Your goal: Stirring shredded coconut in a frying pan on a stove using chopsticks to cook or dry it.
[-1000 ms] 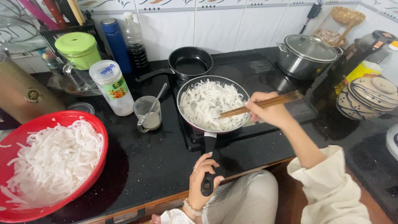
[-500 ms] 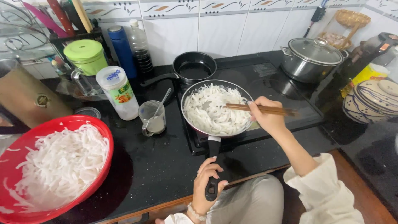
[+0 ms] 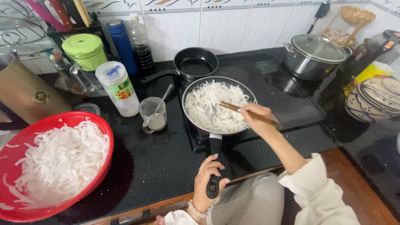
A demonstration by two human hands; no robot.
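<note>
**Black counter, white tile wall: noodles being stirred in the pan**

Black stone counter (image 3: 158, 166) against a white tiled wall, stove top set into it.

Far left: red bowl (image 3: 104, 137) heaped with white noodle strips, near the counter's front edge. Behind it a green-lidded jar (image 3: 85, 48), a blue bottle (image 3: 121, 43) and a dark sauce bottle (image 3: 139, 41) along the wall. Closer in, a white plastic jar (image 3: 116, 89), then a glass mug (image 3: 151, 114) with a spoon standing in it.

Centre: frying pan (image 3: 196, 125) on the stove top, full of white noodles (image 3: 208, 106). A small empty black pan (image 3: 196, 64) sits just behind it, touching or nearly so.

Left hand (image 3: 208, 179) is clenched around the pan's black handle (image 3: 213, 146) at its near end. Right hand (image 3: 256, 116) is pinched on a pair of chopsticks (image 3: 233, 108), tips down in the noodles on the pan's right side.

Right: lidded steel pot (image 3: 314, 56) on the far burner, stacked patterned plates (image 3: 375, 100) at the edge.

Judgement on technique: firm grip on the handle so the pan doesn't skate. Lift and turn from underneath rather than drag, since these strips look likely to tear or clump. Work across the whole pan, not only the right half.
</note>
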